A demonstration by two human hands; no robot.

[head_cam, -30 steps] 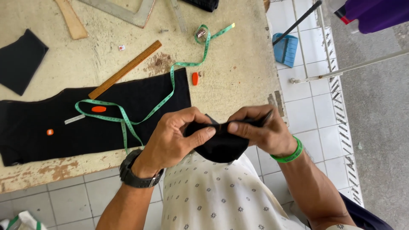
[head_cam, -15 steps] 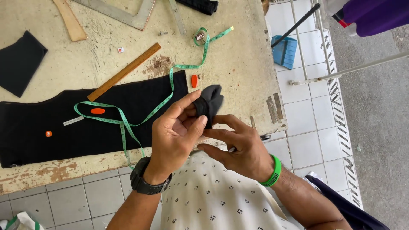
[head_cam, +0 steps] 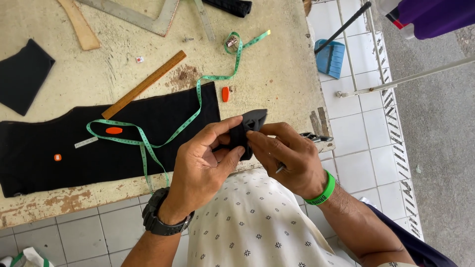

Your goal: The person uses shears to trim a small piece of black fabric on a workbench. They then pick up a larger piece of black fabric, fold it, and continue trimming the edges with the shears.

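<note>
Worn tabletop (head_cam: 277,64) with long black cloth (head_cam: 99,143) and green tape measure (head_cam: 198,99); your left hand (head_cam: 203,163) and right hand (head_cam: 287,158) both pinch closed on small folded black fabric piece (head_cam: 250,126).

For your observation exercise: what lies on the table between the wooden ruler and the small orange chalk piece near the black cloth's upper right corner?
In the head view, the green tape measure crosses between the wooden ruler and the orange chalk piece, over bare tabletop.

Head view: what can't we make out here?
- Black fabric piece: mostly covered by left hand and right hand; shape unclear.
- Thin metal tool under the right hand: only its tip shows.
- Dark object on the table: cut off by the top edge.
- Tape measure markings: too small.
</note>
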